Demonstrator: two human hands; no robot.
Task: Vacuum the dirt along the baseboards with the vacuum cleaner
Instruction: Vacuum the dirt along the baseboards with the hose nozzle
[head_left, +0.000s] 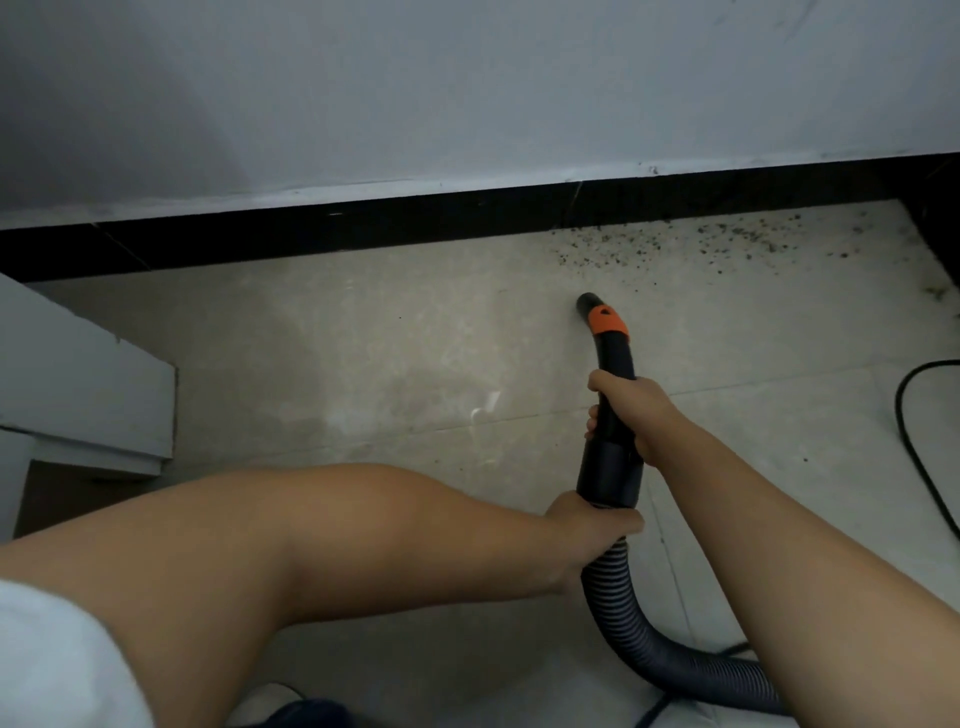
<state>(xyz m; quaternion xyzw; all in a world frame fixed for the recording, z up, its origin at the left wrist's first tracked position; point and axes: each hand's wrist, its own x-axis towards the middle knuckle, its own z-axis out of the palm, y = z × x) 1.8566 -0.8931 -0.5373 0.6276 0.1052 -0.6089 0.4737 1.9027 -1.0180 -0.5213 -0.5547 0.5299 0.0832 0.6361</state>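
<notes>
A black vacuum nozzle (605, 332) with an orange collar curves down to the pale tiled floor. Its mouth sits a little short of the black baseboard (363, 228). Dark dirt specks (675, 241) lie scattered along the baseboard, just beyond and right of the nozzle's mouth. My right hand (631, 413) grips the black handle tube below the orange collar. My left hand (592, 530) grips the joint where the tube meets the grey ribbed hose (639, 639), which bends away to the lower right.
A white wall (467, 88) rises above the baseboard. A grey-white furniture corner (88, 384) juts in at the left. A black power cable (919, 447) loops over the floor at the right edge. More baseboard closes the corner at the far right.
</notes>
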